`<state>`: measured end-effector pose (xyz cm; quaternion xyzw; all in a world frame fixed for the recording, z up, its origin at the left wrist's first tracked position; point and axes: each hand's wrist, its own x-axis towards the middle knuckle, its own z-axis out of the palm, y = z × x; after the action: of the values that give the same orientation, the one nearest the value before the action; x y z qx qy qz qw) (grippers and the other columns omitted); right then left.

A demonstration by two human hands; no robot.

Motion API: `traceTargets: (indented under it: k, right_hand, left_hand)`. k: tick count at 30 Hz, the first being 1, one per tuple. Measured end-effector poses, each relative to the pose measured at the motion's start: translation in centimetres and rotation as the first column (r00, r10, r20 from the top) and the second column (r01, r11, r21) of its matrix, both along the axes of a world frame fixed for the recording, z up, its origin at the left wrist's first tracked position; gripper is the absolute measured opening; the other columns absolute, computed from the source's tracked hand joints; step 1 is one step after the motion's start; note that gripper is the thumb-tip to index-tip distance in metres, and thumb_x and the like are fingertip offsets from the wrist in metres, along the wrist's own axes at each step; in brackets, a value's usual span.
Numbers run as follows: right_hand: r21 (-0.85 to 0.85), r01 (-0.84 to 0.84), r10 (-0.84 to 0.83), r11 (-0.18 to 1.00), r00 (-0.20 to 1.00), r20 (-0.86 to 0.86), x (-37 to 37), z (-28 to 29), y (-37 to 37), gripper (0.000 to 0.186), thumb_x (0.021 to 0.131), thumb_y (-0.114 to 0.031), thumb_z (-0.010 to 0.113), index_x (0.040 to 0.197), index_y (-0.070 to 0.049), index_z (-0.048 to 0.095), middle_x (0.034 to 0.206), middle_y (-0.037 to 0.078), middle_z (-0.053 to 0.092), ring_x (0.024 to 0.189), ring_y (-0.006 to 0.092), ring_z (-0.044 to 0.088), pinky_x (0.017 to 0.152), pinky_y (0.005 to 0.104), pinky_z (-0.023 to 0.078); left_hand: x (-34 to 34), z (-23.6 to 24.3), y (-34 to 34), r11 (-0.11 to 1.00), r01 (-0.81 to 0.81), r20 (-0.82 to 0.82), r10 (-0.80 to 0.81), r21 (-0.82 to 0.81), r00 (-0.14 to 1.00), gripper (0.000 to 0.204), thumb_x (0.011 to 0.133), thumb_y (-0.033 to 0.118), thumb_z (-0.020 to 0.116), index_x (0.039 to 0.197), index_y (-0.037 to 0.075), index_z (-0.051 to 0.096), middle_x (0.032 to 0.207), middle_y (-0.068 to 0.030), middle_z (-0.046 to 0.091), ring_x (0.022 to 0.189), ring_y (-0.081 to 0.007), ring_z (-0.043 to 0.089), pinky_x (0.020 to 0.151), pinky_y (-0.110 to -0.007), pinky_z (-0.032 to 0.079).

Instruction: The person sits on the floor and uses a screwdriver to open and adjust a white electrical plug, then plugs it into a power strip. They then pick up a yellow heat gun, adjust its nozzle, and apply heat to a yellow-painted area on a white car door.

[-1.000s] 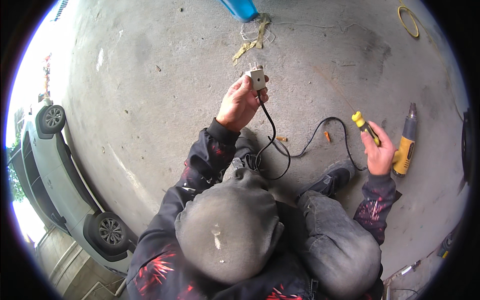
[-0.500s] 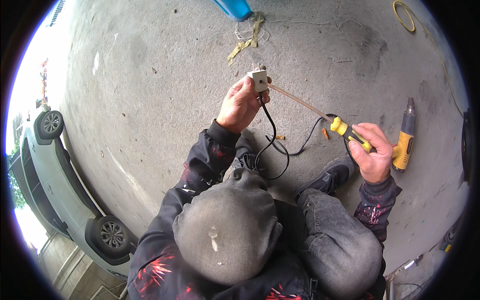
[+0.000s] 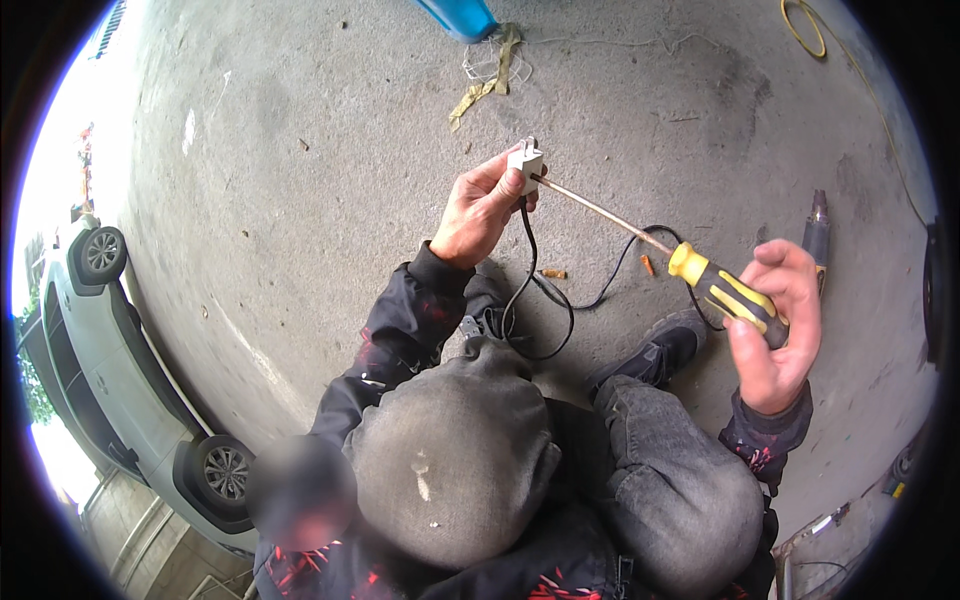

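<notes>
Concrete floor [image 3: 300,200] below: my left hand [image 3: 480,210] grips the white plug [image 3: 525,162]; my right hand [image 3: 775,320] clenches the screwdriver [image 3: 715,290], tip at its screw. Next, I judge, steady turning.

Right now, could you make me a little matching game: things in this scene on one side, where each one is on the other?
Things:
1. white plug
2. screwdriver
3. white car
4. blue container

Places:
A. at the picture's left edge
B. at the top edge, on the concrete
C. in the left hand
D. in the right hand

Pairs: 1-C, 2-D, 3-A, 4-B
</notes>
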<state>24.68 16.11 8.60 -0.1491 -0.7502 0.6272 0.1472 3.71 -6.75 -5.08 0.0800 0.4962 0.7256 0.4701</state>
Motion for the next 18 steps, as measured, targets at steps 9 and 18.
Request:
traceTargets:
  k: [9,18]
  right_hand:
    - [0.139,0.211,-0.226,0.968,0.968,0.110,1.0,-1.3,-0.7,0.036,0.100,-0.028,0.042,0.124,0.000,0.043,0.117,0.017,0.054,0.076,0.0124,0.058,0.053,0.0194,0.047]
    - [0.015,0.363,-0.338,0.932,0.849,0.407,-0.4,-0.5,-1.1,0.034,0.095,-0.020,0.048,0.124,-0.002,0.047,0.090,0.006,0.059,0.065,0.0091,0.055,0.055,0.0211,0.044]
  left_hand:
    - [-0.4,0.8,0.3,0.997,-0.059,0.023,0.057,0.054,0.998,0.040,0.097,0.028,0.050,0.123,-0.002,0.051,0.107,-0.0062,0.057,0.084,-0.0130,0.051,0.077,-0.027,0.043]
    - [-0.7,1.0,0.3,0.995,-0.075,0.010,0.075,0.060,0.997,0.038,0.097,0.026,0.051,0.122,-0.002,0.052,0.106,-0.0054,0.057,0.083,-0.0130,0.050,0.076,-0.027,0.043]
